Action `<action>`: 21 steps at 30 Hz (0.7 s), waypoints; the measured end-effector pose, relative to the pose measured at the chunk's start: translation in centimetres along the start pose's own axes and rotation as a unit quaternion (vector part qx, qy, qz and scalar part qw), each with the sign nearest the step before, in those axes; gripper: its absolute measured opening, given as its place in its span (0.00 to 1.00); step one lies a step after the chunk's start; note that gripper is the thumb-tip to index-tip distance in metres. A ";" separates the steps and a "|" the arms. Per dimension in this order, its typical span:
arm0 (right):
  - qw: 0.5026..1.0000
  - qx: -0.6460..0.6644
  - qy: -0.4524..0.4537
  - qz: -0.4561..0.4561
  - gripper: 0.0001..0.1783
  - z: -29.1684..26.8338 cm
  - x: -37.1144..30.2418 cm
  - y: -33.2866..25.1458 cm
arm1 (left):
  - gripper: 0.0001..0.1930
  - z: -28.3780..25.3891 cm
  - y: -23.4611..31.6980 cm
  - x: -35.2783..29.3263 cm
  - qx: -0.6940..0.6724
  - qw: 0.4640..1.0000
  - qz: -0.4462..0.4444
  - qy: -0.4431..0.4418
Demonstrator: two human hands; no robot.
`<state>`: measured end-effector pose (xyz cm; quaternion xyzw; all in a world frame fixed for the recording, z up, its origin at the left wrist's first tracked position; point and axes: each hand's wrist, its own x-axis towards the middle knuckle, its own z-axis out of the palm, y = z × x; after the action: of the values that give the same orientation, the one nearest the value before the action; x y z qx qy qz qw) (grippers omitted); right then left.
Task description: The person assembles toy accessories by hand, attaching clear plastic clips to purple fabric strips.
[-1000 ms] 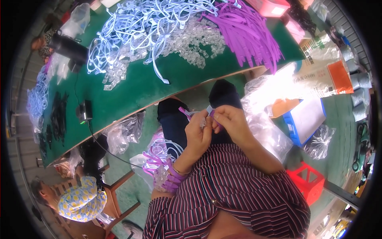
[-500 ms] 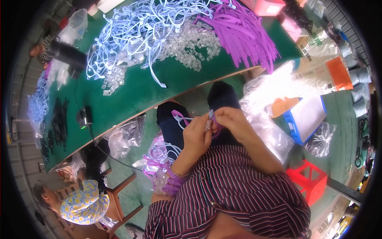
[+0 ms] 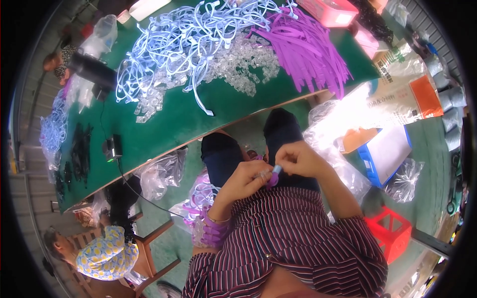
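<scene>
Above my lap, my left hand [image 3: 247, 180] is closed round a small bundle of purple strap and light-blue strap. The purple strap [image 3: 273, 181] shows below its fingertips. A light-blue strap end [image 3: 277, 169] sticks out between the two hands. My right hand [image 3: 301, 159] has its fingers curled in a pinch at that end. My fingers partly hide the join between the straps. Around my left forearm hang several purple straps [image 3: 214, 232] with clear plastic pieces, beside a cluster of light-blue straps [image 3: 202, 194].
On the green table [image 3: 164, 131] lie a heap of light-blue straps [image 3: 174, 44], clear plastic buckles [image 3: 246, 69] and purple straps [image 3: 310, 49]. A black cylinder [image 3: 92, 69] stands at left. A blue-edged box [image 3: 385, 154] and a red stool [image 3: 390, 233] are at right. Another person [image 3: 107, 253] sits lower left.
Both hands have come lower toward my lap. My right hand has shifted slightly right, and the strap loop that stuck out left of my left hand no longer shows there.
</scene>
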<state>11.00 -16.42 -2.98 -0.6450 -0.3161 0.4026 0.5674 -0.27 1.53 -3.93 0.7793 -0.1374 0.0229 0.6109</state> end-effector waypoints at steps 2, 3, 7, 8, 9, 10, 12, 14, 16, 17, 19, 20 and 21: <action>0.979 -0.135 0.123 -0.091 0.02 0.0 0.9 -0.2 | 0.08 0.3 0.2 0.0 -0.058 0.997 -0.055 0.006; 0.917 -0.265 0.241 -0.177 0.02 -0.2 1.5 -0.3 | 0.09 0.6 0.4 0.0 -0.117 0.987 -0.110 0.012; 0.956 0.036 0.283 -0.063 0.04 -1.2 2.5 1.4 | 0.09 1.0 0.4 0.3 -0.141 0.980 -0.088 0.110; 0.968 0.141 0.207 -0.003 0.07 -1.5 2.3 1.8 | 0.09 0.7 0.2 0.3 -0.141 0.978 -0.094 0.119; 0.968 0.141 0.210 -0.004 0.07 -1.0 2.0 2.1 | 0.09 0.6 -0.2 0.3 -0.140 0.977 -0.100 0.127; 0.969 0.182 0.164 0.024 0.08 0.3 1.8 2.0 | 0.08 0.7 -0.7 0.5 -0.108 0.983 -0.085 0.121; 0.967 0.241 0.088 0.000 0.10 2.0 1.5 3.5 | 0.08 1.3 -0.3 0.4 -0.142 0.977 -0.117 0.107; 0.967 0.206 0.146 -0.023 0.10 1.9 1.6 2.5 | 0.09 1.7 -0.3 0.5 -0.105 0.982 -0.108 0.117; 0.935 0.248 0.248 -0.045 0.11 0.8 1.7 3.1 | 0.10 1.8 0.6 0.7 -0.152 0.979 -0.107 0.080; 0.901 0.311 0.285 -0.096 0.10 -0.4 2.1 2.7 | 0.10 1.6 1.4 0.7 -0.195 0.973 -0.112 0.056; 0.786 0.487 0.366 -0.103 0.08 -4.6 2.1 1.7 | 0.11 1.0 2.1 0.7 -0.201 0.974 -0.107 -0.002; 0.771 0.528 0.338 -0.112 0.08 -5.6 1.7 1.6 | 0.10 1.0 2.3 0.4 -0.203 0.973 -0.110 0.008; 0.754 0.567 0.309 -0.121 0.08 -6.1 1.5 1.6 | 0.10 0.8 2.4 0.3 -0.205 0.972 -0.113 0.016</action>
<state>17.02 -18.33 -4.55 -0.2504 0.0877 0.2146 0.9400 -0.68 0.15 -1.81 0.6478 -0.0403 -0.0621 0.7582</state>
